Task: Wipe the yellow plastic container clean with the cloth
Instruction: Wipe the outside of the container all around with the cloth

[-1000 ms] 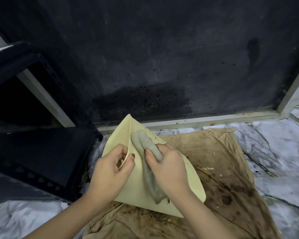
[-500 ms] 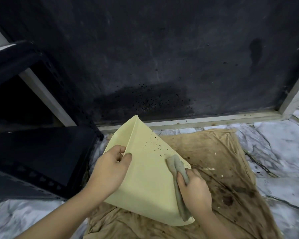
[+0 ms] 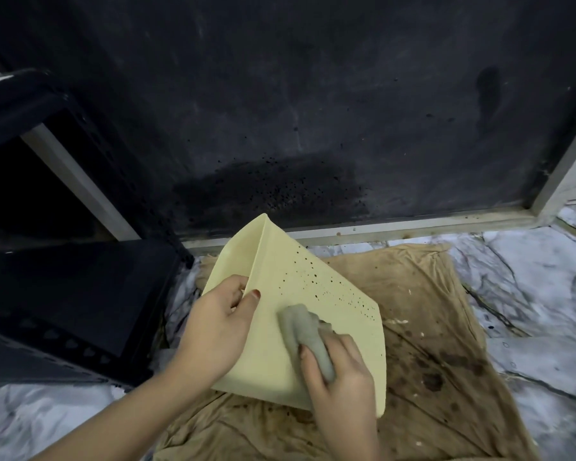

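I see left hand (image 3: 217, 331) gripping yellow container (image 3: 273, 354) edge at nine o'clock, right hand (image 3: 343, 377) clutching grey cloth (image 3: 308, 334), pressed on its speckled face

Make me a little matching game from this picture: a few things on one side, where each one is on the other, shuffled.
Things:
1. grey cloth
2. yellow container
3. stained brown sheet
4. dark specks

Places:
A. spread on the marble floor
B. gripped at its edge by the left hand
C. held in the right hand
D. dotted over the container's upper face

Pairs: 1-C, 2-B, 3-A, 4-D
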Tool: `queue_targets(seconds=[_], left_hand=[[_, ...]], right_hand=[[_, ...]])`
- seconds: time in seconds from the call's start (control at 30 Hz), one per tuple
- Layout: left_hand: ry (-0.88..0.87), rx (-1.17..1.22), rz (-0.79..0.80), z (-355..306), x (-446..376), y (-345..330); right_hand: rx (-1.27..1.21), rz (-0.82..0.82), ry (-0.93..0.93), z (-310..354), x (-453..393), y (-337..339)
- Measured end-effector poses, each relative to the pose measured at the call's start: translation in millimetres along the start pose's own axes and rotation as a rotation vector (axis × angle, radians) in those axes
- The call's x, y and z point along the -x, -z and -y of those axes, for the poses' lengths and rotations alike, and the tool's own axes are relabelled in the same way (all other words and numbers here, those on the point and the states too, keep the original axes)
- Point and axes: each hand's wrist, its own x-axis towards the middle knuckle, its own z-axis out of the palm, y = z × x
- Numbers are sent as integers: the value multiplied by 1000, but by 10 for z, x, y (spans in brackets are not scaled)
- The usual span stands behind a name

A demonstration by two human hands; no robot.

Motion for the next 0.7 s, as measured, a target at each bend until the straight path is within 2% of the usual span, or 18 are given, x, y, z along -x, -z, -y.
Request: queue_targets(seconds=[0.1, 0.2, 0.43, 0.57, 0.7], left_hand=[[15, -43, -42, 24, -8, -85], [38, -65, -74, 33, -32, -84], [58, -62, -78, -5, 11, -112], [86, -42, -80, -5, 12, -106], [104, -21, -86, 8, 6, -114]], right_hand=[[107, 93, 101, 242, -265, -86], [175, 125, 87, 329, -551, -111], [227, 105, -197, -146, -915, 0], [290, 77, -338, -563, -801, 185], [251, 28, -470, -931, -547, 304]])
